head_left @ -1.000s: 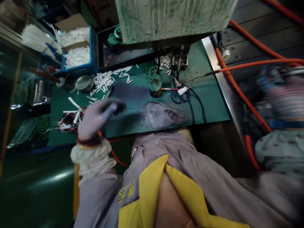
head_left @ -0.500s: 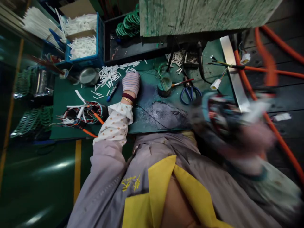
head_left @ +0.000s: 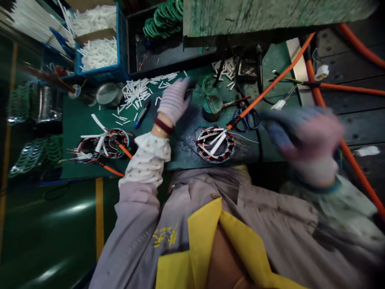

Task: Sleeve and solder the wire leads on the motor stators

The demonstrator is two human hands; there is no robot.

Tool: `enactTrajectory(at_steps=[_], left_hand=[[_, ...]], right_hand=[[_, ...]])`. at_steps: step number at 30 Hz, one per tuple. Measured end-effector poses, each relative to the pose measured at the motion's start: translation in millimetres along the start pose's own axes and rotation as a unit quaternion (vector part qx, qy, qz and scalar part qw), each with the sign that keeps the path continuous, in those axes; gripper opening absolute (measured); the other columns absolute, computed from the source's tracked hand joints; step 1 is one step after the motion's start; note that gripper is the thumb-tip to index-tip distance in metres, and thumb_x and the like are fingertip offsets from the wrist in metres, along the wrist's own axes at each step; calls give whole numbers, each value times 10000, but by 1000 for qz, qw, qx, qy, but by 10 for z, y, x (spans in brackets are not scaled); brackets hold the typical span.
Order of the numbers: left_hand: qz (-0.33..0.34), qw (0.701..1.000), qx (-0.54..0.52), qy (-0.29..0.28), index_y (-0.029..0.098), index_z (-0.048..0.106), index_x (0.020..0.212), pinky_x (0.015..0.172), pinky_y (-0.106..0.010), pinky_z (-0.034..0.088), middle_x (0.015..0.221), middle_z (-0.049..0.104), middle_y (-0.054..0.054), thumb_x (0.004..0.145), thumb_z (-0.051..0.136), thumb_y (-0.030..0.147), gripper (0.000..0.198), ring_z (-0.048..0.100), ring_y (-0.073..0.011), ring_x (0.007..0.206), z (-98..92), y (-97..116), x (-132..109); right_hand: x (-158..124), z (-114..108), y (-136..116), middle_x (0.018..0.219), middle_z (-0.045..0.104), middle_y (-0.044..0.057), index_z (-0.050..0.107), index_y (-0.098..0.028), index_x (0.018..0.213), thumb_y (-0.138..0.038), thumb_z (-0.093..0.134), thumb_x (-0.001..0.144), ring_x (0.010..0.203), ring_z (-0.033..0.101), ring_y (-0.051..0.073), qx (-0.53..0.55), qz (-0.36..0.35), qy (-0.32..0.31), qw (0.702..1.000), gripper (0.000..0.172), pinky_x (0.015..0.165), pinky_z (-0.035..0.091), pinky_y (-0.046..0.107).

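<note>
Left of the wound stator, the left hand in its striped glove has its fingers together, on what cannot be told. The stator, earlier blurred at the right hand, now lies flat on the green bench, its orange lead running up and rightward. The right hand, the nearer one, is a blur just right of the lead's stator end, its grip unreadable.

A round metal ring with red and black wire wound on it and white sticks across it lies flat between the left hand and the right hand. A long orange cable goes up from it.
</note>
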State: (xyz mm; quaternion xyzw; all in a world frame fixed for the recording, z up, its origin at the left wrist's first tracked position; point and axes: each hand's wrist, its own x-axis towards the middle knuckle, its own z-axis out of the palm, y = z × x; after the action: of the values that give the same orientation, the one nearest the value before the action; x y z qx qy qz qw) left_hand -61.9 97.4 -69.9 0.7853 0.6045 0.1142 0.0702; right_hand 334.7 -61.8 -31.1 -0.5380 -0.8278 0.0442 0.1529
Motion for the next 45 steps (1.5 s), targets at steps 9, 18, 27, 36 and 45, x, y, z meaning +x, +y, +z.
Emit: enactTrajectory(at_steps=[9,18,27,36,45], left_hand=[[32,999,2,28,210,823,1564,1456,-596,512,1798,734,-121,1217,794,65,378,572,-299,1610,238,293,604],[171,977,-102,-75,326,909,1352,1371,-675,590,1563,849,-73,1124,708,154,349,735,-419,1602,-240,448,-161],[285,953,-53,-83,300,820,1704,1228,-609,660,1524,833,-160,1313,621,536,498,791,-430,1387,-861,695,-548],[209,955,-207,29,230,931,1258,1036,-428,689,1165,869,-107,1389,473,653,637,846,-300,1106,-565,881,-1142],[52,959,-273,58,277,853,1355,1163,-581,699,1324,868,-124,1364,246,834,824,827,-303,1297,-715,1065,-1010]], right_hand=[[436,323,107,1091,905,175,962,-187,1250,-291,847,1031,1021,757,328,2,15,-70,997,269,898,451,447],[-321,208,-292,1011,912,166,967,-216,1327,-301,644,1131,837,768,333,-21,23,-29,999,388,710,373,426],[49,309,-408,1221,932,150,929,-269,1434,-438,588,1186,1060,832,355,45,39,-67,996,454,822,486,420],[116,538,-632,1322,951,153,936,-268,1399,-670,590,1235,1262,872,374,322,98,22,941,555,1135,690,512],[752,175,-908,1019,872,54,876,-261,1060,-920,987,918,1085,852,310,670,112,-73,730,683,964,750,445]])
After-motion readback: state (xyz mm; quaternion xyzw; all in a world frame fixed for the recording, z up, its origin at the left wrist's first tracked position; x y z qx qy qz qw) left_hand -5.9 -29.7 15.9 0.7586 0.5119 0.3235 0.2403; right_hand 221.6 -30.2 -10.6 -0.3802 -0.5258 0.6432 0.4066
